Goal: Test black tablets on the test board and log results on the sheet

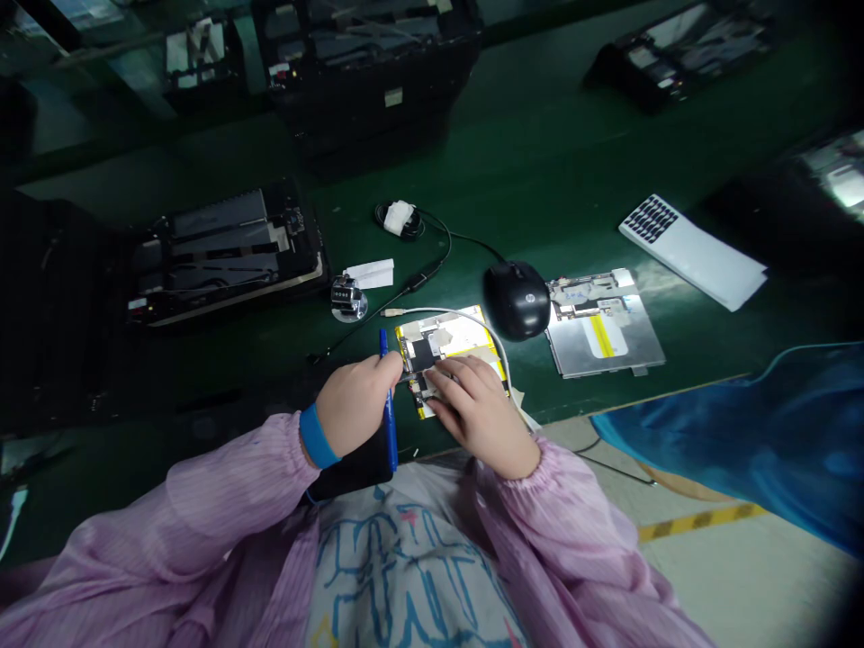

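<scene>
My left hand [355,396] is closed around a blue pen [387,405] that stands nearly upright, its tip near the left edge of a small yellow-and-silver circuit assembly [451,337]. My right hand [476,405] lies on the assembly's near half with fingers curled and pressed onto it, hiding that part. A white cable [465,315] arcs over the assembly. Both sleeves are pink, and a blue band sits on the left wrist.
On the green table [540,162]: a black mouse [517,299], a silver metal plate [604,324], a white sheet with black pads [692,250], a hand tally counter [348,297], a coiled black cable [401,219], black trays of devices [226,252]. Blue fabric [762,432] lies right.
</scene>
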`<state>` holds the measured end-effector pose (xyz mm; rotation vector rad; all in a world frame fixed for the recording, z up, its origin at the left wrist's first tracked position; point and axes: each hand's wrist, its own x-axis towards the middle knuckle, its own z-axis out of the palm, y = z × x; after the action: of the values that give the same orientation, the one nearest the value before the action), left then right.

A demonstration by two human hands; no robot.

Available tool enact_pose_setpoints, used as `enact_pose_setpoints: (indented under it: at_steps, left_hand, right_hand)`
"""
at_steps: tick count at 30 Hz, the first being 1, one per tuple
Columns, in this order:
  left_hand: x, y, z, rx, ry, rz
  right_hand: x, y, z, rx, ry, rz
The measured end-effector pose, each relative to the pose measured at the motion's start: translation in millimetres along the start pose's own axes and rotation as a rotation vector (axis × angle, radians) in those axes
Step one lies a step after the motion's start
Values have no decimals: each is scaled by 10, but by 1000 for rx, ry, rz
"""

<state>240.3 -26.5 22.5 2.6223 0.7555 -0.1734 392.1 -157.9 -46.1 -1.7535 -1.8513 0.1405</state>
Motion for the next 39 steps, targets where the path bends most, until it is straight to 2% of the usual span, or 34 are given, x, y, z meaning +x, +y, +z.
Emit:
enact_pose_setpoints:
  at_steps: [10,16,19,22,24,27,30,33,36,39]
  left_hand:
    - [16,42,-31,77,-60,-14]
    - [24,27,18,96,-33,3]
    - [3,50,-3,36,-12,-11]
    - [-85,26,-127,-112,50,-31]
    - [-209,-66,-262,-214,104,-58]
    - [-522,-338,-466,-297,158,-164]
    - [-949,-683,-566,-284,264,-302]
    - [-1374,-975,-530,-166,364,-415]
    - [-1693,-1150,-424,-78,391,-530]
    - [-1869,-1232,-300,-143,359,-679]
  right_hand:
    - [-1,-41,-4,-60,-44,6]
    - [30,-121,-5,-144,-114,36]
    - [38,-161,12,-162,-129,53]
    - [34,-207,9,-157,-121,69]
    - [34,-232,-11,-140,-114,81]
    - [60,-219,-43,-81,-111,92]
    - [137,-129,-26,-15,1,133]
    - [245,-23,45,-41,97,162]
    - [329,16,113,-160,64,180]
    - [362,-12,132,-282,6,146]
